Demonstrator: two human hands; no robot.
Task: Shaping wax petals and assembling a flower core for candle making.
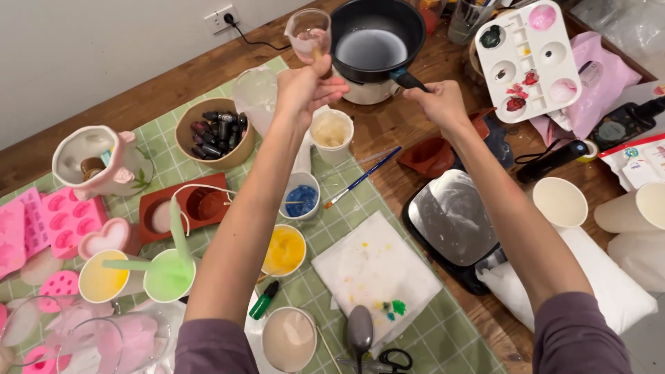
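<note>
My left hand [305,86] is raised over the table and grips a small clear cup [309,31] by a stick or handle, right beside a black pot [377,38] of pale melted liquid on a small white heater. My right hand [438,102] holds the pot's dark handle [409,79]. Just below my left hand stands a paper cup [331,131] with pale contents.
A green checked mat [415,325] carries cups of yellow [284,251], green [168,275] and blue [301,199] liquid, pink moulds [59,220], a bowl of small bottles [215,131], a brush [364,176] and a stained cloth [374,270]. A paint palette [530,59], a scale [450,218] and paper cups [560,202] lie right.
</note>
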